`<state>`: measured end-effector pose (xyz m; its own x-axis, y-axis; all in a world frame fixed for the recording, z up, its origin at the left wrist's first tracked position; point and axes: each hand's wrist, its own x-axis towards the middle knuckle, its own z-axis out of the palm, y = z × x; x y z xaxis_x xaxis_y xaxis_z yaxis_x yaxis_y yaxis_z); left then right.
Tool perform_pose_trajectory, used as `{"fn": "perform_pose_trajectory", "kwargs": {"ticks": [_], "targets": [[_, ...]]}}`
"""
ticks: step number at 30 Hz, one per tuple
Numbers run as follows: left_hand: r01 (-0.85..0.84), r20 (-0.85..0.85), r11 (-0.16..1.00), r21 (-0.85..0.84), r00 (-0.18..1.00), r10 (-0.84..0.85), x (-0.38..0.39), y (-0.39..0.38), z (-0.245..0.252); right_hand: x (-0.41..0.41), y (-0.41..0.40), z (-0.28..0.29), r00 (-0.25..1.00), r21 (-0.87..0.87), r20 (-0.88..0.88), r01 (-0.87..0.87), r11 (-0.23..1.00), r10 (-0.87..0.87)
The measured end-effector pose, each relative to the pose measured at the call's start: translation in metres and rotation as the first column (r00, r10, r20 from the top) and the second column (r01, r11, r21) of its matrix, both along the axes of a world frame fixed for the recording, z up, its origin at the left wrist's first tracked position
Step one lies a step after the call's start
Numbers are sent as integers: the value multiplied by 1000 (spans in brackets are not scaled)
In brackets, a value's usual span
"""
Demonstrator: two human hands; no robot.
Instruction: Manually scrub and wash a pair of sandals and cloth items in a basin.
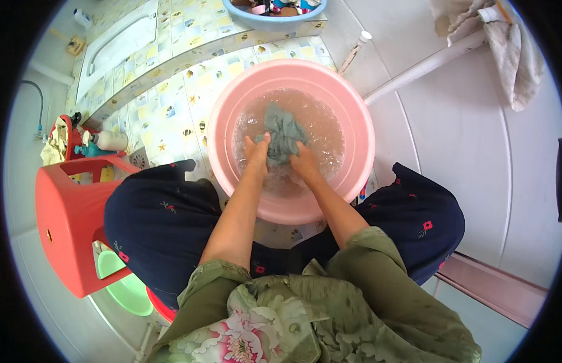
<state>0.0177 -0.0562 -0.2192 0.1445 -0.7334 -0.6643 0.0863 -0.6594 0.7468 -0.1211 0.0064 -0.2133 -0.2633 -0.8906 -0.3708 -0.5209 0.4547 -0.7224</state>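
A round pink plastic basin (pixel 222 118) with cloudy, bubbly water stands on the tiled floor between my knees. Over the water I hold a wet, bunched grey-green cloth (pixel 281 129). My left hand (pixel 258 152) grips its left side, thumb towards the cloth. At its lower right edge, my right hand (pixel 303 159) is closed on the fabric. Part of the cloth hangs between the two hands; whether its lower end is under the water I cannot tell.
A blue basin (pixel 281 20) of items sits on the tiled step beyond. At left are a red plastic stool (pixel 63 218), a white bottle (pixel 111 140) and a green basin (pixel 126 290). A white pipe (pixel 426 68) runs along the right wall, with cloths (pixel 512 63) hanging over it.
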Motion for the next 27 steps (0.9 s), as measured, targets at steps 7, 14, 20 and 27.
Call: {"fn": "perform_pose_trajectory", "kwargs": {"ticks": [7, 14, 20, 27], "targets": [[254, -899, 951, 175, 435, 50, 29, -9, 37, 1, -46, 116, 538, -217, 172, -796, 565, 825], [-32, -787, 983, 181, 595, 164, -12, -3, 58, -39, -40, 125, 874, 39, 481, -103, 994, 72], [-218, -575, 952, 213, 760, 303, -18, -5, 90, 20, -17, 83, 942, -588, -136, -326, 740, 306], [-105, -532, 989, 100, 835, 142, -48, 7, 109, 5, -31, 96, 975, -536, -82, -219, 815, 208]]}}
